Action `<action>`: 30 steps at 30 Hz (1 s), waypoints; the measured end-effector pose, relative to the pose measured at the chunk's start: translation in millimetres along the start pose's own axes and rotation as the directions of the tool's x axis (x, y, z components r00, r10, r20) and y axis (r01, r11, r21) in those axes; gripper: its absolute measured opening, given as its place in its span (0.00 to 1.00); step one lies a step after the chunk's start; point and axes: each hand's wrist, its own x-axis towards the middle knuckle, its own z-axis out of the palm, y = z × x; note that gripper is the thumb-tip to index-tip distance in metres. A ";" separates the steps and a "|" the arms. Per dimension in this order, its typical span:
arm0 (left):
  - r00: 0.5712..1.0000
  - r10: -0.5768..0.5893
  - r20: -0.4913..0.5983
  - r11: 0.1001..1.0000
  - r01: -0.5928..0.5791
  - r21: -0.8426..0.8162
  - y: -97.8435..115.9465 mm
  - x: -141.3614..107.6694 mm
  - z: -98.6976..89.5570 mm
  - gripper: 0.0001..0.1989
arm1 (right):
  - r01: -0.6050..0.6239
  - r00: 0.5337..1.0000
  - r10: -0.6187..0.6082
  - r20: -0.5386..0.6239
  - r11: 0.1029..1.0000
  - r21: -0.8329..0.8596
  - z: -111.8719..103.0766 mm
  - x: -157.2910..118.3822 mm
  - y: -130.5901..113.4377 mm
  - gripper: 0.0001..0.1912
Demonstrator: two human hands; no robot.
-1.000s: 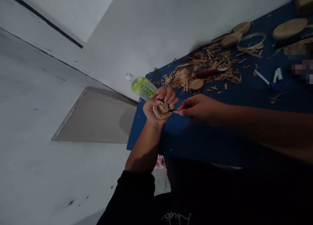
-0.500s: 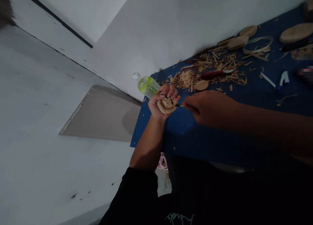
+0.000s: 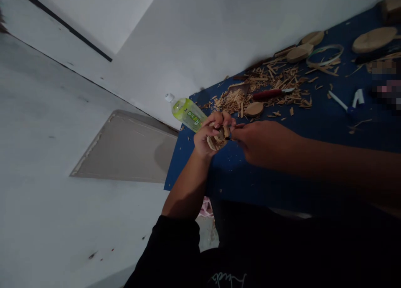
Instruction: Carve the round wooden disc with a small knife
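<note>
Pale wood [image 3: 217, 142] is gripped by the curled left hand [image 3: 203, 141], its long axis slanted toward the right hand [image 3: 262, 144], where a small blade [image 3: 228, 138] is pinched.

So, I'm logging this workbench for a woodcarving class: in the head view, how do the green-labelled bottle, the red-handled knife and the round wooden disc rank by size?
1. Plastic bottle: bulkiest, though its length looks close to the knife's.
2. Red-handled carving knife.
3. Round wooden disc.

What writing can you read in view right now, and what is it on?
Green label on the plastic bottle: printed characters, too small and blurred to read.
White script lettering on the person's black top: too dark and blurred to read.
No other readable text shows.
</note>
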 end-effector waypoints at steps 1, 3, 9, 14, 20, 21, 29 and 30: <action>1.000 -0.011 -0.001 1.000 0.011 0.013 -1.1 -0.9 1.6 0.18 | 0.002 1.000 -0.002 0.012 1.000 0.003 0.8 -0.4 -1.5 0.14; 1.000 -0.017 -0.010 1.000 0.017 0.009 -2.9 -3.1 4.6 0.17 | 0.015 1.000 -0.015 0.018 1.000 0.011 4.5 -1.3 -4.0 0.13; 1.000 0.008 -0.001 0.999 -0.008 -0.052 -6.7 -7.7 7.5 0.16 | -0.036 0.998 0.044 -0.040 0.985 0.171 20.3 3.8 4.9 0.08; 0.997 0.022 -0.072 0.998 -0.026 -0.056 -2.4 -5.8 5.5 0.16 | -0.043 0.996 0.062 -0.059 0.959 0.280 21.8 5.8 11.8 0.11; 0.998 0.012 -0.067 0.983 -0.024 -0.180 6.5 -4.1 4.2 0.21 | 0.189 0.982 -0.190 -0.004 0.979 -0.079 17.0 -5.7 4.4 0.25; 0.998 0.011 -0.063 0.982 -0.023 -0.185 7.7 -3.7 2.8 0.22 | 0.186 0.982 -0.188 -0.022 0.981 -0.060 17.2 -4.8 6.0 0.25; 0.994 0.033 -0.104 0.986 -0.049 -0.157 14.9 -1.3 -15.4 0.22 | 0.014 0.991 0.043 -0.128 0.909 0.416 16.0 9.8 23.7 0.14; 0.993 0.027 -0.111 0.991 -0.041 -0.126 14.8 -1.2 -15.6 0.21 | 0.023 0.991 0.030 -0.133 0.925 0.380 14.1 9.0 23.5 0.14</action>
